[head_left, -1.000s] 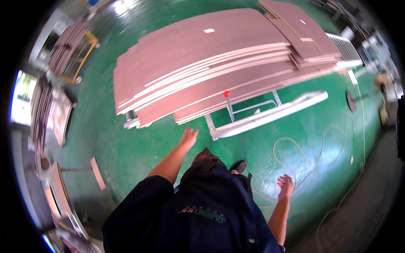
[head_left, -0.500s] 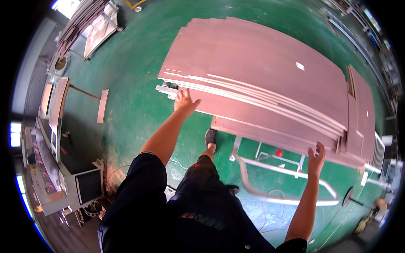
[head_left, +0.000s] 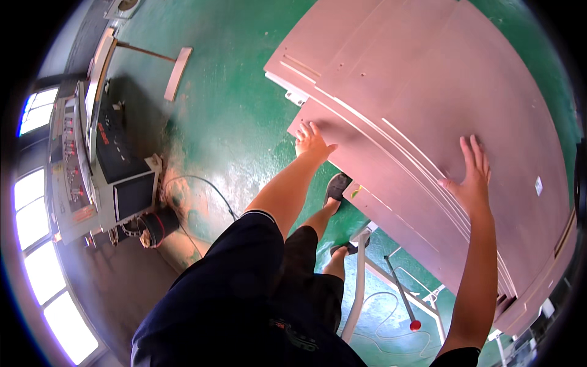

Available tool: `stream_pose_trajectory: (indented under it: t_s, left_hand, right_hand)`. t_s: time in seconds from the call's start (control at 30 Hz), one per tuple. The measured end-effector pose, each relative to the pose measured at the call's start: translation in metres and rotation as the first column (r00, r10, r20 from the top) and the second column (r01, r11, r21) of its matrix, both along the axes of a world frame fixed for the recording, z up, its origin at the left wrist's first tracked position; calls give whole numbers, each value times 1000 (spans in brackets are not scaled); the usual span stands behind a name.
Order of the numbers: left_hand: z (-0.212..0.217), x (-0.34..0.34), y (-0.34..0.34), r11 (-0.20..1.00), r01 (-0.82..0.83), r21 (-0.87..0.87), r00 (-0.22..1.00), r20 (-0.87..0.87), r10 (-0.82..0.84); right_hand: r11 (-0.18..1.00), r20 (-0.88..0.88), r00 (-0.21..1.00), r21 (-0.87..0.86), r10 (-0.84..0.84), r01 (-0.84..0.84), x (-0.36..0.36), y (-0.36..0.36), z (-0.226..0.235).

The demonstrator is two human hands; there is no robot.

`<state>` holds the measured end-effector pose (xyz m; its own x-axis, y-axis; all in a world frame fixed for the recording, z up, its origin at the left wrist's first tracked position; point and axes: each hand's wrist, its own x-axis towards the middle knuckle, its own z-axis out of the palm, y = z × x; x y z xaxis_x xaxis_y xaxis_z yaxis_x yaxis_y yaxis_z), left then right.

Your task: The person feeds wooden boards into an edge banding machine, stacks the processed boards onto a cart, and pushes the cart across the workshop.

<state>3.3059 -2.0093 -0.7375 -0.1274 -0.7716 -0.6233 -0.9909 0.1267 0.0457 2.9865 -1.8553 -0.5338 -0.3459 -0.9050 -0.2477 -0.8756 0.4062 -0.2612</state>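
Pink boards [head_left: 422,79] lie flat in a big stack on a metal cart [head_left: 358,281], and from far away I see two bare hands held out over them. The left hand [head_left: 312,145] is open, fingers a little apart, at the near edge of the lower board [head_left: 391,199], close to the cart's left end. The right hand [head_left: 472,178] is open too, fingers spread, over the top of the stack, nearer the cart's right end. I cannot tell if either hand touches the boards. A small white patch [head_left: 539,186] sits on the stack, right of the right hand. By the cart's near edge I see a thin rod [head_left: 399,291] with a red ball [head_left: 416,325] on its end. Two dark shoes [head_left: 336,189] are by that edge, on the green floor [head_left: 232,79].
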Motion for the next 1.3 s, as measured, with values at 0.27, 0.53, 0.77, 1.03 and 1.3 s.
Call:
stream_pose_trajectory:
  t_s: [0.27, 0.53, 0.77, 1.03, 1.3]
  left_hand:
    - [-19, -7, 5, 931, 349, -111, 922, 217, -320]
    - [-26, -3, 5, 969, 236, -76, 962, 159, -222]
    - [-17, -5, 0, 982, 186, -40, 970, 164, -177]
    - [-19, -3, -2, 978, 201, -49, 967, 170, -190]
    - [-26, -1, -3, 969, 235, -75, 957, 189, -218]
  right_hand:
    - [997, -143, 988, -30, 62, -67, 3, 6, -46]
    - [996, -150, 985, 41, 81, -75, 6, 5, -47]
    - [995, -131, 987, -16, 97, -100, 3, 5, -52]
    - [995, -126, 988, -26, 94, -98, 5, 7, -57]
    - [996, -121, 990, -37, 79, -84, 10, 9, -63]
